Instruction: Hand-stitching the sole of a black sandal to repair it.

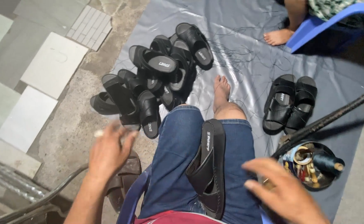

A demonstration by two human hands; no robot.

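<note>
Sandal [209, 166] work sits right on your lap: one black sandal lies on its side between your thighs, sole edge up, straps facing your left leg, resting on your blue denim shorts [178, 157]. Neither hand touches it.

Your left hand [109, 151] hovers out past your left knee, above a brown sandal [124, 182] on the concrete floor [66, 124]. Its fingers [126, 139] are loosely curled, slightly apart, and blurred; something small and pale shows at the fingertip end, but you cannot tell what it is or whether it is pinched. Your right hand [287, 193] hangs over your right thigh, just beside a round dark bowl [331, 178] of thread spools and small bits, with a dark blue spool [327, 162] lying across its top. Its fingers are spread and hold nothing.

Ahead of your left knee, a heap of black sandals [157, 83] lies at the edge of a grey plastic sheet [248, 41], some on the sheet and some on the concrete. A neat pair of black sandals [289, 103] lies side by side on the sheet to your right, well apart from the heap. Loose dark threads [240, 54] are strewn over the sheet. A dark rod [335, 116] slants from the bowl up to the right edge.

Your bare foot [221, 93] rests on the sheet. Another person's bare foot [278, 37] shows at the top, beside a blue plastic chair [335, 18].
</note>
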